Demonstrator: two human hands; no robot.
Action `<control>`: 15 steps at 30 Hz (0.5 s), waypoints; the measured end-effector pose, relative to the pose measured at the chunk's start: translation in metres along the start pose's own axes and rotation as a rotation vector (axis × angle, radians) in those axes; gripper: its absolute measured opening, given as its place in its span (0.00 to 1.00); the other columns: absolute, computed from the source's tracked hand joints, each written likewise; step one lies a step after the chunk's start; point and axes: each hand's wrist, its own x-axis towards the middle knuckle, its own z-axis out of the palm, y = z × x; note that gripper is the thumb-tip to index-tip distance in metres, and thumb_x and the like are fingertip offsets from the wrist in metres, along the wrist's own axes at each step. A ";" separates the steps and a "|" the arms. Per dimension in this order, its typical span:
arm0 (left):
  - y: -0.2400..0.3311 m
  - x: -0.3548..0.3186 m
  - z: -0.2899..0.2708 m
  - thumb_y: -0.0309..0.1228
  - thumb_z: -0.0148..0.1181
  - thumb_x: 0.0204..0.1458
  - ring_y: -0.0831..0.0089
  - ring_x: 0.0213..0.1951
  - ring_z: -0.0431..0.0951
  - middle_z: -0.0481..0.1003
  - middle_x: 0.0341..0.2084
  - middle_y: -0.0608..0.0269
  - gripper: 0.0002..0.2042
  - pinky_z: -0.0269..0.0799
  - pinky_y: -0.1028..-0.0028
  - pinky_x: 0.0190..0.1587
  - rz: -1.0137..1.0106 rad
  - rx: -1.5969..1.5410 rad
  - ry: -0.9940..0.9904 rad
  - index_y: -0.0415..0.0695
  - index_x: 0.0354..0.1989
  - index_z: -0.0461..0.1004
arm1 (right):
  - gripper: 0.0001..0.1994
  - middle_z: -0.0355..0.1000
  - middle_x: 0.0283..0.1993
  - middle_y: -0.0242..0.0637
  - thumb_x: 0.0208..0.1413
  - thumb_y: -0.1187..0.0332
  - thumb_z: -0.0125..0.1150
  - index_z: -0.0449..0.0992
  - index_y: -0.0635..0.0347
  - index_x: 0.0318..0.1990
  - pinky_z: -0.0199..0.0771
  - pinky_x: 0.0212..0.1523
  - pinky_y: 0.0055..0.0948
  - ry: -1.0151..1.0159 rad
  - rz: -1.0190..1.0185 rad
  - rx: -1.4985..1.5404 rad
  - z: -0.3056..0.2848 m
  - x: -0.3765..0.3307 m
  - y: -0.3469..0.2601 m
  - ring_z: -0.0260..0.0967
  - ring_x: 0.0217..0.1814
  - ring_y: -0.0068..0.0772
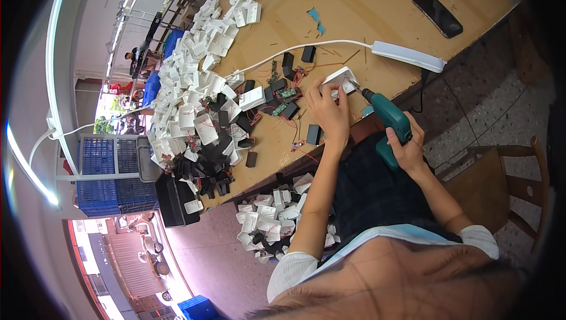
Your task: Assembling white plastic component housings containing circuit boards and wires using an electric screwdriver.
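My right hand (409, 145) is wrapped round the grip of a green cordless electric screwdriver (390, 115). Its dark tip points up and left, and the bit is at or very near the right end of a small white plastic housing (340, 76). Fingers of my left hand (328, 106) are closed on that housing at the table's near edge. Whether the bit touches a screw is too small to tell. Just left of my left hand lie green circuit boards (287, 93) with thin red wires, among small black boxes (313, 134).
White plastic shells (194, 66) heap along the table's (283, 19) left and far sides. A white power strip (407, 56) with its cable and a black phone (437, 14) lie at right. Below are more shells (265, 220); a wooden chair (480, 187) stands right.
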 end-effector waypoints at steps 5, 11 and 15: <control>0.001 0.000 0.002 0.27 0.67 0.51 0.54 0.57 0.70 0.74 0.51 0.57 0.06 0.62 0.56 0.58 0.013 0.104 0.023 0.44 0.34 0.77 | 0.14 0.69 0.34 0.38 0.65 0.65 0.60 0.74 0.72 0.43 0.71 0.28 0.26 0.016 0.007 0.001 0.001 0.004 0.002 0.71 0.26 0.25; 0.001 0.000 0.002 0.27 0.67 0.51 0.54 0.57 0.70 0.73 0.52 0.57 0.06 0.61 0.56 0.59 0.006 0.098 0.020 0.44 0.34 0.77 | 0.13 0.69 0.33 0.37 0.65 0.66 0.61 0.74 0.71 0.43 0.70 0.27 0.26 0.002 -0.019 -0.006 0.004 0.010 0.005 0.71 0.25 0.25; 0.001 -0.001 0.003 0.27 0.67 0.51 0.54 0.57 0.69 0.73 0.52 0.57 0.06 0.60 0.56 0.59 0.007 0.100 0.014 0.44 0.35 0.77 | 0.12 0.69 0.32 0.36 0.64 0.66 0.62 0.74 0.70 0.43 0.70 0.27 0.26 0.014 -0.005 0.002 0.007 0.012 0.007 0.71 0.25 0.24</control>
